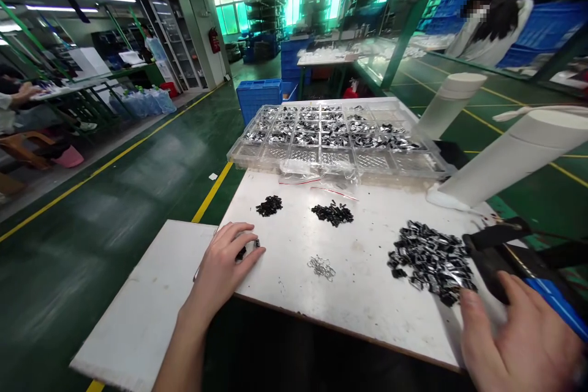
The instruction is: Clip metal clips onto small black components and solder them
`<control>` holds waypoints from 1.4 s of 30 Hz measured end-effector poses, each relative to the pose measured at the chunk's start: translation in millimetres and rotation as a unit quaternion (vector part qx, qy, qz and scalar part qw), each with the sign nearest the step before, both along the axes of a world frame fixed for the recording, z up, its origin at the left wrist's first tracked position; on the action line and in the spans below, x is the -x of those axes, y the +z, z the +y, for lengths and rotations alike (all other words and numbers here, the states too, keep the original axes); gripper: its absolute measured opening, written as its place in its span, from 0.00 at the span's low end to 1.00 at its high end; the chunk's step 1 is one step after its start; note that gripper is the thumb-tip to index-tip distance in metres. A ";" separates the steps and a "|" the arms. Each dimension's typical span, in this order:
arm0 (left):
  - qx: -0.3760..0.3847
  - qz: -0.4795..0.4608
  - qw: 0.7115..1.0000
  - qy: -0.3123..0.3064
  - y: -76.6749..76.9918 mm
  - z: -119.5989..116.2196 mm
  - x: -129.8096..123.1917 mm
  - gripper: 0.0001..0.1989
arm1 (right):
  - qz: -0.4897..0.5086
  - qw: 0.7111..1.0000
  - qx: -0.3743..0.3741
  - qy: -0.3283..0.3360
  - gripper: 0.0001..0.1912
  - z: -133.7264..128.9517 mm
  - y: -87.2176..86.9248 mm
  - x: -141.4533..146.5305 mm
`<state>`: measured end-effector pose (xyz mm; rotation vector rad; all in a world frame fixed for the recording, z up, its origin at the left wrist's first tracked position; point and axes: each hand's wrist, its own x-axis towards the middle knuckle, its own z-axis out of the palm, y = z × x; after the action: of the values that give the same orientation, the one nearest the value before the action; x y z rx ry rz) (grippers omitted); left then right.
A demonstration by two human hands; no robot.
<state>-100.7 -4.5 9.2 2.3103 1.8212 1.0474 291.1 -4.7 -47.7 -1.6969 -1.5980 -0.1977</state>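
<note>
green floor (169,159) with yellow lines runs through a workshop, and at its left a person's hands (25,93) are at another table. nearer, a white board (147,294) lies just left of the white table (358,312). on the table's left side, the left hand (232,251) rests with curved fingers over a few small dark pieces (241,252); whether it grips them i cannot tell. beyond it sits a small black pile (269,206). to the right come a pile of thin wire bits (321,267) and, farther back, another black pile (333,213). behind these, clear bags (321,179) lie against a clear divided tray (275,152), many of its compartments holding dark, shiny pieces. farther right is the big pile (432,260) of black and silvery pieces. the right hand (519,324) is at its near right edge, thumb and fingers apart, just beside a black and blue tool (551,303). white tubes (519,159) slant up behind, and a person (491,24) is in the background.
</note>
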 end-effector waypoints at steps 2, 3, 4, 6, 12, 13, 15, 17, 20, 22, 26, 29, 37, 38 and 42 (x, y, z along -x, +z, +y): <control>-0.015 -0.044 0.999 -0.027 7.0 2.5 -15.9 0.03 | 0.036 0.998 -0.027 -0.035 0.40 -4.5 16.2 14.8; -0.017 -0.071 0.996 -0.048 9.3 3.9 -25.5 0.03 | 0.046 0.997 -0.058 -0.038 0.37 -6.6 25.8 24.1; -0.009 -0.098 0.993 -0.072 10.6 5.3 -35.6 0.04 | 0.054 0.996 -0.073 -0.016 0.34 -8.0 35.6 34.2; 0.013 -0.154 0.983 -0.101 9.3 7.9 -55.3 0.05 | 0.045 0.989 -0.099 0.097 0.22 -6.2 53.5 54.2; 0.144 -0.380 0.912 -0.050 -7.4 11.1 -77.6 0.06 | -0.042 0.937 0.024 0.346 0.10 48.8 81.4 99.7; 0.164 -0.405 0.898 -0.043 -8.6 11.0 -76.2 0.07 | -0.062 0.926 0.061 0.367 0.11 63.0 83.6 108.1; 0.198 -0.431 0.879 -0.043 -8.7 10.5 -72.8 0.08 | -0.099 0.902 0.146 0.394 0.09 91.5 86.9 128.7; 0.218 -0.420 0.880 -0.050 -6.8 9.6 -71.2 0.07 | -0.121 0.887 0.216 0.390 0.10 117.7 87.9 152.4; 0.232 -0.373 0.896 -0.071 -4.7 8.0 -72.3 0.07 | -0.130 0.874 0.251 0.396 0.13 148.1 84.0 185.6; 0.241 -0.359 0.898 -0.086 -5.3 7.0 -73.4 0.08 | -0.132 0.868 0.250 0.408 0.13 162.0 79.6 202.1; 0.248 -0.373 0.890 -0.089 -8.6 6.6 -73.1 0.09 | -0.137 0.859 0.248 0.426 0.15 177.5 73.9 220.3; 0.240 -0.380 0.889 -0.084 -8.4 7.5 -72.0 0.09 | -0.138 0.855 0.247 0.434 0.16 179.1 76.2 222.5; 0.200 -0.424 0.881 -0.062 -8.2 9.8 -70.9 0.08 | -0.125 0.862 0.261 0.416 0.11 126.7 106.3 169.8; 0.200 -0.428 0.879 -0.063 -9.3 10.0 -70.7 0.08 | -0.123 0.856 0.277 0.420 0.11 116.5 108.7 159.8; 0.211 -0.449 0.866 -0.061 -12.2 10.2 -70.1 0.09 | -0.095 0.831 0.350 0.423 0.12 83.2 103.7 126.4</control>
<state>-30.5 5.8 -3.0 1.2978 1.3031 1.2348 164.7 78.6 56.0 -1.2623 -2.6242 0.7763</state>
